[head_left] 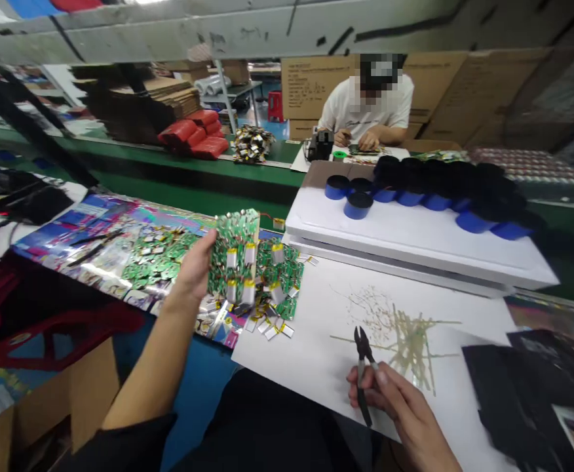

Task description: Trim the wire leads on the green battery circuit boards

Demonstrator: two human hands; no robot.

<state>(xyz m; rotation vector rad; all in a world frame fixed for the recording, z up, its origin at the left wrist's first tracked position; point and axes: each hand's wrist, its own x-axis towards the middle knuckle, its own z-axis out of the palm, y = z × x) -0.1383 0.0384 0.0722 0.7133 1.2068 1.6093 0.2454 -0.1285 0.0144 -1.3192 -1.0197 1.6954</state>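
Note:
My left hand (196, 265) grips a green circuit board panel (235, 229) by its left edge, holding it tilted up. Small silver battery cells (231, 292) with yellow tape hang on its face. Behind and beside it lie more green boards (291, 272) with cells, partly covered by the held panel. In my right hand (395, 400) is a pair of cutting pliers (362, 360), jaws pointing away from me over the white sheet (311, 341). Just beyond the pliers lie a heap of thin pale strips (412, 341) and scattered small clippings (370, 308).
Blue round parts with black tops (358, 205) stand on a white board stack (415, 242) at the back right. Loose green boards (154, 255) lie left. Black sheets (517, 393) are at right. A co-worker (365, 111) sits across the green bench; a shelf beam (267, 33) crosses overhead.

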